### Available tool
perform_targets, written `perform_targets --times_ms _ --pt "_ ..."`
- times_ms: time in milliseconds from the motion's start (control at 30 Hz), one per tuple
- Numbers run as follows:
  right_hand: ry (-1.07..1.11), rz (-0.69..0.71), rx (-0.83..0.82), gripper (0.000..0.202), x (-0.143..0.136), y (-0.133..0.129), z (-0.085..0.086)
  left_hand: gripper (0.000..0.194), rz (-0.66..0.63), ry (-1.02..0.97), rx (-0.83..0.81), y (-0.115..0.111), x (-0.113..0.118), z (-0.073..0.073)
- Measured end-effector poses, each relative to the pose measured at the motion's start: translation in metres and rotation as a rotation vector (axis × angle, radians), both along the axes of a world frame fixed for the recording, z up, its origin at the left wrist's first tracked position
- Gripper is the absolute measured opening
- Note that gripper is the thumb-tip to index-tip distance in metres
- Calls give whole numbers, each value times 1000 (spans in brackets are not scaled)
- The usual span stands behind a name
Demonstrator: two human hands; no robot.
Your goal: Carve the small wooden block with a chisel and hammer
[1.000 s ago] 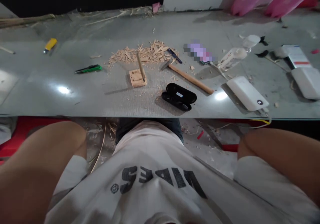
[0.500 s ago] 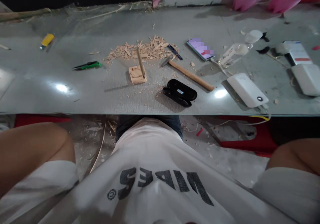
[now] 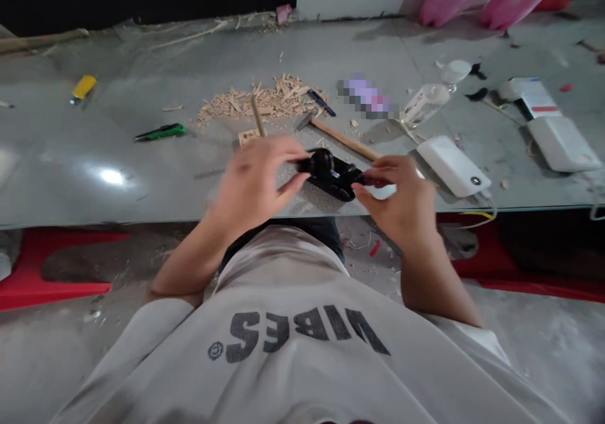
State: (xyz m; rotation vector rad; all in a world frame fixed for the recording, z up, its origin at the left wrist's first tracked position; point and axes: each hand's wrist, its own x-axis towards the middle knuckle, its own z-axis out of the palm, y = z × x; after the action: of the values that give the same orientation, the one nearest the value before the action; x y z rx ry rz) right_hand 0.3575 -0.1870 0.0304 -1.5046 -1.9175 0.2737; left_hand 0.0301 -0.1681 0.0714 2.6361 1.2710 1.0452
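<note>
An open black earbud case [image 3: 335, 191] lies near the table's front edge. My left hand [image 3: 259, 175], blurred by motion, pinches a black earbud [image 3: 319, 162] between thumb and fingers above the case's left side. On the other side, my right hand [image 3: 399, 194] has thumb and fingertips closed around a small black piece [image 3: 360, 177] that looks like the other earbud. Just behind the hands lies a hammer [image 3: 343, 137] with a wooden handle. A carved wooden block [image 3: 248, 137] with a stick standing on it is partly covered by my left hand.
Wood shavings [image 3: 265, 99] are heaped at the back, with a dark blue pen [image 3: 321, 103] beside them. A green cutter [image 3: 161, 132] and a yellow lighter [image 3: 84, 88] lie left. To the right are a phone [image 3: 366, 96], a clear bottle [image 3: 428, 103] and a white power bank [image 3: 451, 166].
Both my hands have come up from below onto the earbud case and pinch small black pieces at it. The view has shifted slightly; the other tabletop things stay put.
</note>
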Motion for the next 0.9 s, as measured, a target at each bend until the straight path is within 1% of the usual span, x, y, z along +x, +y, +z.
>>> perform_targets --times_ms 67,133,200,233,300,333,400,467,500,533,600,667,733,800,867,900 --pt "-25 -7 4 44 -2 6 -11 40 -16 102 -53 22 9 -15" --pt "-75 3 -8 54 -4 9 -20 48 -67 226 -145 44 18 -29" --pt "-137 37 -18 63 -7 9 -25 51 -102 307 -205 59 24 -40" --pt "-168 62 -21 67 -8 8 -26 53 -109 338 -223 63 26 -44" --pt "-224 102 -13 71 -10 5 -29 62 -108 378 -244 63 25 -47" --pt "-241 115 -3 71 -10 3 -30 67 -111 383 -257 61 24 -46" --pt "-242 127 38 64 -11 1 -31 74 -130 361 -287 55 19 -43" --pt "-207 124 108 56 -11 1 -34 77 -145 309 -298 49 14 -41" --pt "-187 121 143 57 -11 3 -35 76 -136 274 -283 47 10 -41" --pt "-171 120 171 63 -10 5 -37 73 -117 232 -253 46 6 -42" --pt "-148 134 187 86 -9 11 -43 64 -70 127 -160 46 -4 -47" --pt "-124 161 138 109 -8 18 -51 51 -24 -1 -59 50 -17 -54" --pt "-96 172 69 118 -8 23 -60 36 34 -144 27 56 -33 -61" --pt "-74 160 36 117 -10 25 -69 29 115 -298 124 63 -49 -66" --pt "-59 148 64 108 -12 24 -74 34 218 -445 234 70 -66 -68" --pt "-53 144 93 101 -14 22 -76 38 257 -502 274 73 -73 -68"
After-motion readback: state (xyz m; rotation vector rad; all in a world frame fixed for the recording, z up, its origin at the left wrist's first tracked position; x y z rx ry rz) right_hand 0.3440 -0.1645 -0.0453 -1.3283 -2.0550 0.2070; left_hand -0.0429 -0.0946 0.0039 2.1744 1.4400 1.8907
